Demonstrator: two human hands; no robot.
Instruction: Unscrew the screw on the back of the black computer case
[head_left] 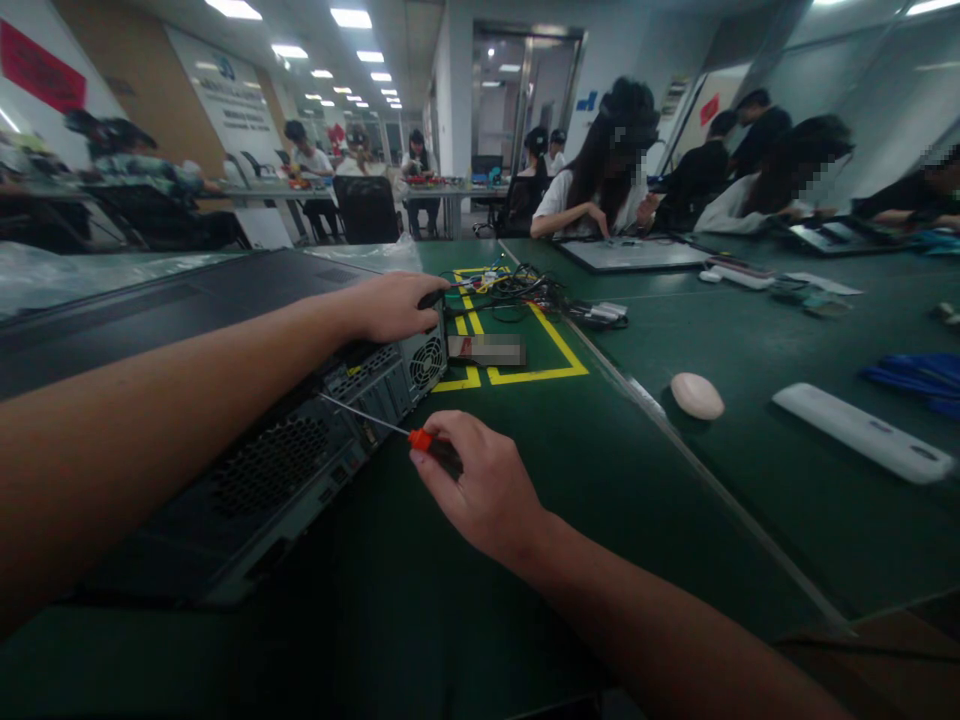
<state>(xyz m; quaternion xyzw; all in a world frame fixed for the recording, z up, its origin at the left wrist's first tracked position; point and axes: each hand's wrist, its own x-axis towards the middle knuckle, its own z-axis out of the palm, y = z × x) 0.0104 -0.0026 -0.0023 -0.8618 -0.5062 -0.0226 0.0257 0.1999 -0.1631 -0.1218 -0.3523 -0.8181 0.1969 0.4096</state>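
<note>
A dark desktop computer case (225,290) lies on its side to the left, its vented rear panel (375,385) turned toward me. My left hand (394,305) reaches over its far rear corner, with fingers closed about a small dark piece I cannot make out. A screwdriver (420,438) with an orange collar and long thin shaft is gripped in my right hand (480,480). The shaft slants leftward and its tip meets the rear panel, near the edge of the case; whether a screw sits there is too small to tell.
Tangled cables (525,285) and a small flat box (487,349) lie beyond the case on the green table (600,520). To the right are a pale oval object (697,396), a long white device (862,430) and blue gloves or cloth (922,378). Co-workers sit opposite.
</note>
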